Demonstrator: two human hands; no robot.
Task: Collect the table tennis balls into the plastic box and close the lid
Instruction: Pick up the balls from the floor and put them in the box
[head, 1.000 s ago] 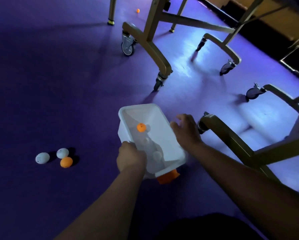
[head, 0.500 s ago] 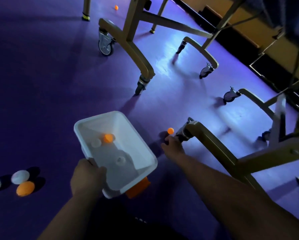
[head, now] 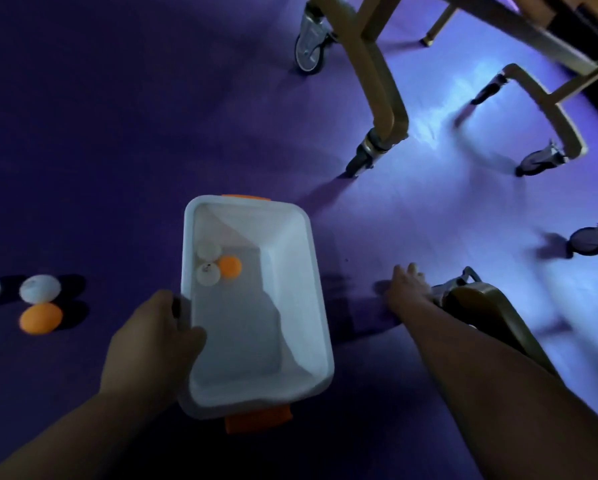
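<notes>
Closer now, three balls (head: 31,299) lie left on purple floor (head: 117,133).

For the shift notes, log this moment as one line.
left hand holds white plastic box | right hand at floor | three balls boxed

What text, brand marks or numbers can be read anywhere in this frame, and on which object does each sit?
None can be read.
White ball in the plastic box, nearer one: a small dark mark, too blurred to read.
White ball on the floor: faint marks, unreadable.
Orange balls, box and table legs: no text visible.
</notes>
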